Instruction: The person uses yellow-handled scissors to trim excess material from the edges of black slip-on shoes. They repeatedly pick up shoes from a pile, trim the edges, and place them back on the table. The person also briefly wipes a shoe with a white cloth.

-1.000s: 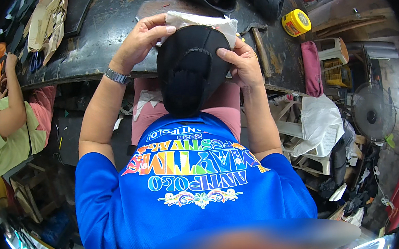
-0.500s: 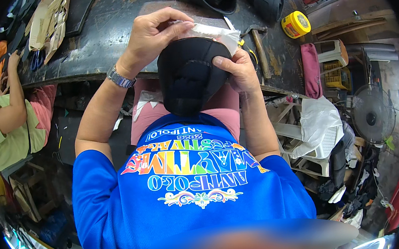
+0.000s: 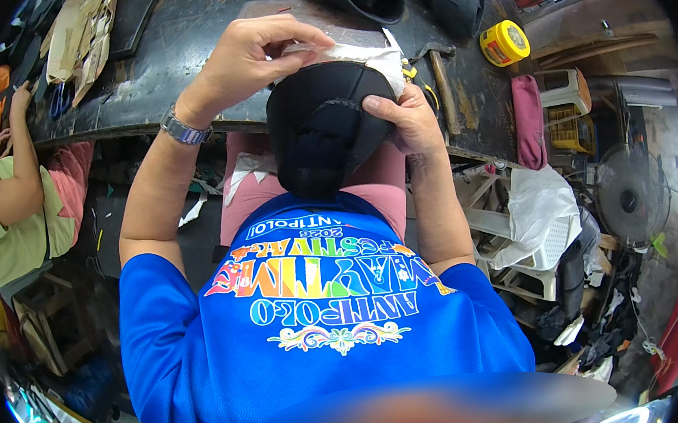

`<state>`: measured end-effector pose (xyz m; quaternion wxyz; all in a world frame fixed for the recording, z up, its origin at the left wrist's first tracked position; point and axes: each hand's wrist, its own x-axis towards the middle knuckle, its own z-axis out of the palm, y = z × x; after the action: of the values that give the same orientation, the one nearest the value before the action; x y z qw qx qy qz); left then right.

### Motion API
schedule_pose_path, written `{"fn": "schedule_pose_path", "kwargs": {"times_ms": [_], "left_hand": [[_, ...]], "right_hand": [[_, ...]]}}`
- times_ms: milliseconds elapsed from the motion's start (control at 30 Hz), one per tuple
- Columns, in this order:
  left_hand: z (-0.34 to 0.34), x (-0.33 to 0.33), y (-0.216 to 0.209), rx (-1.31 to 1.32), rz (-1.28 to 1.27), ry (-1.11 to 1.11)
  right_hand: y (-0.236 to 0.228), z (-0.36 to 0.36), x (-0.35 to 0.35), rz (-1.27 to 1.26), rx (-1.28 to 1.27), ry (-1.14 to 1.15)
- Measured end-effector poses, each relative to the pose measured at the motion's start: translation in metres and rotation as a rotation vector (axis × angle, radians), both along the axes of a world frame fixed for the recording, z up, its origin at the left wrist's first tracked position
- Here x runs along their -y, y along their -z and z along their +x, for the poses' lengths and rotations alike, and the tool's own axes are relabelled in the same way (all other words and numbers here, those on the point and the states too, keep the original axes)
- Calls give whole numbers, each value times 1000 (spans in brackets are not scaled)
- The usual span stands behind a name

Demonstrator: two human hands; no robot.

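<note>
The left hand [image 3: 255,56] pinched the white lining [image 3: 356,53] at the far edge of a black padded piece [image 3: 323,127], fingers closed on it. The right hand [image 3: 404,120] clasped the piece's right side, thumb pressed on top. The piece sat over the lap, at the near edge of the dark surface [image 3: 179,72] (a yellow tin [image 3: 504,42] stood far right on it).

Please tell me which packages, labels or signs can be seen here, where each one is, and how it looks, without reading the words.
Round yellow tin: on the dark workbench, upper right; black print on its lid.
Brown paper pieces: upper left of the bench, flat and folded.
Blue shirt: bottom centre, with a multicoloured printed design.
No screens in view.
</note>
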<state>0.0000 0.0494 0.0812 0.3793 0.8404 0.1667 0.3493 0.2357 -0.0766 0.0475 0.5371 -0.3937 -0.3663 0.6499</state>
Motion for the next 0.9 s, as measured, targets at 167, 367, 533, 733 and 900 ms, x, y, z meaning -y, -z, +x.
{"fn": "schedule_pose_path", "kwargs": {"times_ms": [167,367,533,733,900], "left_hand": [[5,-2,-3,-46,398,-85],[7,-2,2,-70,485,-142],[9,-3,0,-62,510,-188],[8,-7,-4,19,218,-156],[5,-7,-8,-15,191,20]], "right_hand": [[-2,-1,0,3,11,-4],[-3,0,2,9,54,-9],[-4,-1,2,22,64,-1],[-4,0,1,32,71,7],[-1,4,4,21,57,-19]]}}
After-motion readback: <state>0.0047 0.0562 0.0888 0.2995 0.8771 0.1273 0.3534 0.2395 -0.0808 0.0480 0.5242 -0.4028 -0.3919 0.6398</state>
